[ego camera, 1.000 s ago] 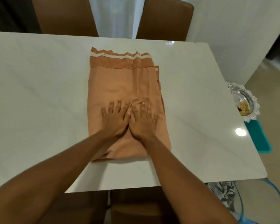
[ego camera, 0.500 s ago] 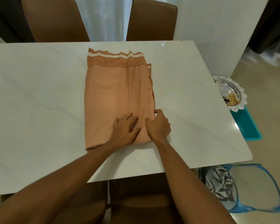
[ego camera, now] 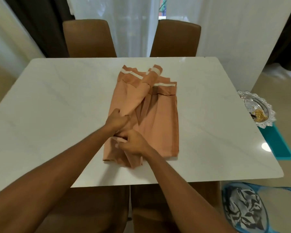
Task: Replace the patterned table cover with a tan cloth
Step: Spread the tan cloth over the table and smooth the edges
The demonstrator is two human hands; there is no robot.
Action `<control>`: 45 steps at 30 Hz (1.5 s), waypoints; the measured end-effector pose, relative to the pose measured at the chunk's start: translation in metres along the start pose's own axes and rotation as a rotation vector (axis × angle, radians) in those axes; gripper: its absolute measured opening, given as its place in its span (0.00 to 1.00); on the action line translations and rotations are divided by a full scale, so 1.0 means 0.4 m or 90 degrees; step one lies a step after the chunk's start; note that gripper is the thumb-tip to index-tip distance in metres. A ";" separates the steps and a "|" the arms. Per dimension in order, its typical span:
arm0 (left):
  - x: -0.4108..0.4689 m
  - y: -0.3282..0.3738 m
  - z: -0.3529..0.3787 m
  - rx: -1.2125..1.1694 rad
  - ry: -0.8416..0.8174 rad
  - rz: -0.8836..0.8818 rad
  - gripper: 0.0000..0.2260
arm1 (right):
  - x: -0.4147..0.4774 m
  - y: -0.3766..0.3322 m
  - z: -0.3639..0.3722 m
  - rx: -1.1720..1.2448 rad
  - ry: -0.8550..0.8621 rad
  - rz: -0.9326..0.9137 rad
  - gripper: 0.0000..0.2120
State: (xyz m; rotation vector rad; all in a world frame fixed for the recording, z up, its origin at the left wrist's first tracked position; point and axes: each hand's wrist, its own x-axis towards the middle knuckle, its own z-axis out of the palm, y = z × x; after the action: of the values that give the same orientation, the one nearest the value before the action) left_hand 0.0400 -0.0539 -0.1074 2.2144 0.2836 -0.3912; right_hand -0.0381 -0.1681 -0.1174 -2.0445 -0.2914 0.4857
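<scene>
On the surface, near its middle, your tan cloth lies part-folded. Your left hand is clamped on a lifted top layer, and your right hand pinches folds at the near end. Pull unevenly and you likely drag the bundle toward the near edge or twist its layers. A wide fling could catch the silver tray just beside the right edge. Half a second ago the cloth lay flat; now its top layer is raised and the banded far end skewed.

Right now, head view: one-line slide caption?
Left hand and right hand grip layers of a folded tan cloth on a white marble table.
</scene>
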 end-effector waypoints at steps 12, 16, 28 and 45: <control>-0.030 -0.160 -0.108 0.077 0.031 0.265 0.23 | 0.243 -0.002 -0.109 0.558 0.487 0.426 0.53; -0.004 -0.214 -0.239 0.100 0.053 0.267 0.17 | 0.339 -0.154 -0.059 0.501 0.492 0.287 0.28; 0.036 -0.508 -0.618 0.327 0.279 0.073 0.25 | 0.473 -0.334 0.273 0.005 0.220 0.022 0.21; -0.047 -0.462 -0.178 0.469 0.058 0.275 0.28 | 0.104 0.227 0.190 -0.462 0.357 0.140 0.28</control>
State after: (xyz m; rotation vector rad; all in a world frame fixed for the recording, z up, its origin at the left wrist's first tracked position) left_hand -0.0260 0.1141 -0.1903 2.9223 -0.3538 -0.1614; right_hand -0.0347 -0.1377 -0.2392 -2.8314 0.1277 -0.1129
